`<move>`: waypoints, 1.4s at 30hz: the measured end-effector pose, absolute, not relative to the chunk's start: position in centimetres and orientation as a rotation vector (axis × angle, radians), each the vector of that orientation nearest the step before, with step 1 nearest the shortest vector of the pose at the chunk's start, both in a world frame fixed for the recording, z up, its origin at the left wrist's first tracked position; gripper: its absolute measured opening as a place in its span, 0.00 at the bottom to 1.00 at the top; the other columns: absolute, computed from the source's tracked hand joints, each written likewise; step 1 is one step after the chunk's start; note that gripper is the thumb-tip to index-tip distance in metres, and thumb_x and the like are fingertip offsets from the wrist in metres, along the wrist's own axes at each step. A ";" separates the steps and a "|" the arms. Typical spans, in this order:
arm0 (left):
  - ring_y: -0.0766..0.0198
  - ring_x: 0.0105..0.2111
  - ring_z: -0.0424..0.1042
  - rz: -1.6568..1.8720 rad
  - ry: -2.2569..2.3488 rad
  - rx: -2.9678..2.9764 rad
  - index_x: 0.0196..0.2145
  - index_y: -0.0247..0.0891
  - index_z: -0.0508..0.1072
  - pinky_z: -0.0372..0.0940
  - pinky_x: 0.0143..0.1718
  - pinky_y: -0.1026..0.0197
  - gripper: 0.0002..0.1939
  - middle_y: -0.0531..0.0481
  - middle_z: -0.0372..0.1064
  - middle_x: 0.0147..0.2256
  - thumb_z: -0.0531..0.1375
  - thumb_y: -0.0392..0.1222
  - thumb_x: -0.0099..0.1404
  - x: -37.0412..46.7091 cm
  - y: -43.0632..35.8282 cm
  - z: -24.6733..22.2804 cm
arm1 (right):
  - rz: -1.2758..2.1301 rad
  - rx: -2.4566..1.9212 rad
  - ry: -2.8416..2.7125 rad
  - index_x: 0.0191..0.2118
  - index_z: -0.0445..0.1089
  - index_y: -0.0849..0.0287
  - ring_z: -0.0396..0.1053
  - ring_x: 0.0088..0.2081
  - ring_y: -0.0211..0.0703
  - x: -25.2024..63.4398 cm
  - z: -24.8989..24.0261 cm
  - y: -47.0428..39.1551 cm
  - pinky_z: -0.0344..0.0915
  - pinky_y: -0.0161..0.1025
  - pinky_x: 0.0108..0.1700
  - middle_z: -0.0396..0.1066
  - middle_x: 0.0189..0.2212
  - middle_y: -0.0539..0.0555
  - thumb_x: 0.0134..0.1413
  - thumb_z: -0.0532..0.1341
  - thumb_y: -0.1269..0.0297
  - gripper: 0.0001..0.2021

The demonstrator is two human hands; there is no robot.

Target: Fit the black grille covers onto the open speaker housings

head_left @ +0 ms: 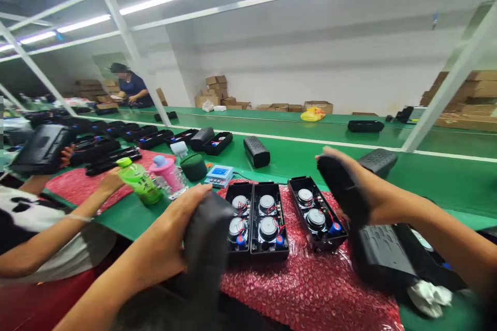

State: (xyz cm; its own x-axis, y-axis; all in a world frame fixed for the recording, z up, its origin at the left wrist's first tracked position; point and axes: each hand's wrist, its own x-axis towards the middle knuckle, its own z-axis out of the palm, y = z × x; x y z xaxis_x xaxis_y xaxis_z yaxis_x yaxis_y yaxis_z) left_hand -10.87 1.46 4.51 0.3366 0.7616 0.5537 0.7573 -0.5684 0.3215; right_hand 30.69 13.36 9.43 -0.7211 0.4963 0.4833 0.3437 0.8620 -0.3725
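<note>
Fingers of our left hand (173, 232) bend round a blurred dark casing (207, 248) at seven o'clock, their tips hidden behind it; those of our right hand (375, 194) grip a slim black casing (344, 183) near four o'clock. Between them, towards six, we see two open speaker housings (251, 227) side by side on red bubble wrap (306, 289), with a third housing (332, 241) nearer five. Farther out at four, below our right hand, lies a ribbed grey casing (382, 251). Past eight, a green bottle (142, 183) stands near a co-worker's hand (110, 182).
</note>
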 end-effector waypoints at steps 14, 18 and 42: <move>0.58 0.66 0.46 -0.245 1.093 2.922 0.54 0.64 0.66 0.34 0.65 0.42 0.30 0.59 0.52 0.64 0.50 0.27 0.65 -9.8 12.6 4.4 | -0.356 0.121 -3.056 0.58 0.60 0.49 0.56 0.62 0.55 18.6 2.1 16.1 0.57 0.64 0.56 0.60 0.59 0.63 0.65 0.52 0.73 0.19; 0.53 0.62 0.54 -0.180 1.329 2.849 0.55 0.59 0.67 0.41 0.63 0.40 0.28 0.51 0.58 0.61 0.50 0.28 0.65 -10.6 13.2 2.8 | -0.294 0.076 -3.121 0.58 0.61 0.50 0.58 0.61 0.56 16.5 0.5 16.9 0.57 0.62 0.57 0.60 0.59 0.63 0.64 0.53 0.73 0.19; 0.40 0.64 0.48 0.466 2.220 1.780 0.62 0.39 0.54 0.50 0.61 0.47 0.48 0.33 0.42 0.64 0.66 0.51 0.46 -4.6 10.6 -1.4 | 0.699 -1.831 -2.277 0.67 0.40 0.51 0.56 0.59 0.67 11.0 -2.0 15.5 0.58 0.58 0.55 0.36 0.66 0.67 0.49 0.62 0.41 0.46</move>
